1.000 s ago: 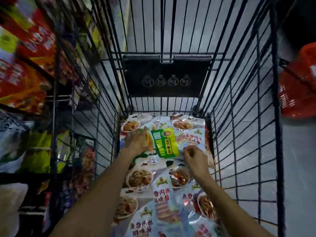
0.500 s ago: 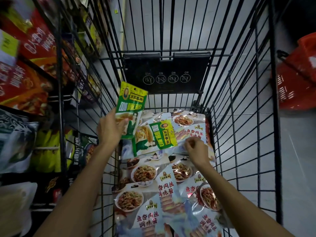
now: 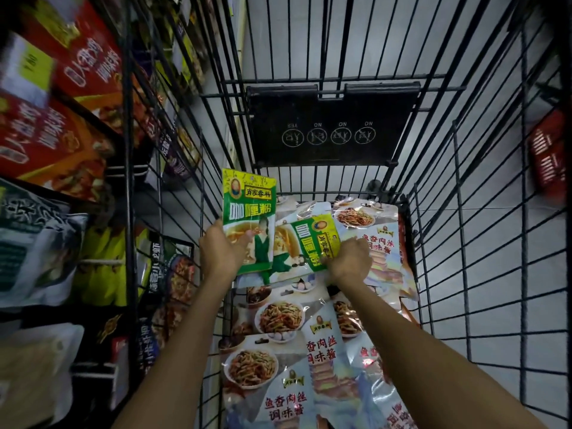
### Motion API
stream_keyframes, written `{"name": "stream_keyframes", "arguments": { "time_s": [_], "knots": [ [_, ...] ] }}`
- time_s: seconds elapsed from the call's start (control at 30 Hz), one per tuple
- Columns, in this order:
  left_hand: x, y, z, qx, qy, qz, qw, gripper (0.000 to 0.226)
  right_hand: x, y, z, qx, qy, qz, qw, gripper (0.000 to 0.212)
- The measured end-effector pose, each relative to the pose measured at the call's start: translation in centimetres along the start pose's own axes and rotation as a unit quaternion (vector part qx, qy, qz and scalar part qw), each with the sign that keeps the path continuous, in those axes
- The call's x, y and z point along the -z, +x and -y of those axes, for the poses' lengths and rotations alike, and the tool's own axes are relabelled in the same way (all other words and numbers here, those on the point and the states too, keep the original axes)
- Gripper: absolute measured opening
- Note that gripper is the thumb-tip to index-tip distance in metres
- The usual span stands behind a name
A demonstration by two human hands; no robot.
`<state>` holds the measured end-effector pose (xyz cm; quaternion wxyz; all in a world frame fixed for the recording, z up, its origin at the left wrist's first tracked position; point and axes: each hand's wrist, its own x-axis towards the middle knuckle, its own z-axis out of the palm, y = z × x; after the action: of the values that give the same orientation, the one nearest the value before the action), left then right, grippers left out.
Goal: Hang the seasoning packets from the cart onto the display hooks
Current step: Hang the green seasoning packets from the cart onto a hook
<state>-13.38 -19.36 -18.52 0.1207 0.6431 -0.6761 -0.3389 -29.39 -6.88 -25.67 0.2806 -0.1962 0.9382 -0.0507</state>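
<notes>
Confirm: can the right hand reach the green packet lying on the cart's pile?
Likely yes. The right hand is at the edge of the lying green packet; it rests atop the pile, uncovered. The left hand holds the other green packet aside.

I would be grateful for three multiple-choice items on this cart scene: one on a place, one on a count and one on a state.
1. Where is the upright green packet?
A. On a display hook
B. In the left hand, held up inside the cart
C. On the floor

2. How many green packets are in the cart?
A. One
B. Two
C. Four

3. What is the right hand doing?
A. Hanging idle
B. Gripping the cart's rim
C. Gripping the tilted green packet

Answers:
1 B, the left hand's thumb presses on its front.
2 B, one is upright and one lies tilted on the pale packets.
3 C, its fingers curl over that packet's edge.
</notes>
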Motion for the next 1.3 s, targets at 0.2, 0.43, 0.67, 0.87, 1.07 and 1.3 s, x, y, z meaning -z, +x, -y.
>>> {"name": "stream_keyframes", "arguments": {
  "time_s": [0.2,0.43,0.67,0.87,1.07,1.3],
  "knots": [
    [-0.6,0.1,-0.1,0.011,0.008,0.002,1.000,0.031,3.0,1.5,-1.6,-0.112,0.539,-0.056,0.833,0.011],
    [-2.0,0.0,-0.5,0.001,-0.033,0.007,0.999,0.028,5.5,2.5,-2.7,-0.224,0.763,0.036,0.605,0.013],
    [-2.9,0.1,-1.1,-0.007,-0.061,0.012,0.998,0.031,4.7,2.9,-1.3,-0.275,0.785,0.046,0.553,0.011],
    [-2.3,-0.5,-2.0,0.036,-0.174,0.035,0.983,0.028,6.7,2.1,-1.7,-0.185,0.753,0.040,0.630,0.009],
    [0.6,-2.1,-4.7,0.098,-0.314,0.109,0.938,0.028,11.8,-0.7,-2.1,-0.087,0.730,0.072,0.674,0.028],
    [6.7,-6.3,-8.5,0.073,-0.362,0.109,0.923,0.056,19.4,-5.1,-1.1,0.053,0.647,0.129,0.750,0.022]
  ]
}}
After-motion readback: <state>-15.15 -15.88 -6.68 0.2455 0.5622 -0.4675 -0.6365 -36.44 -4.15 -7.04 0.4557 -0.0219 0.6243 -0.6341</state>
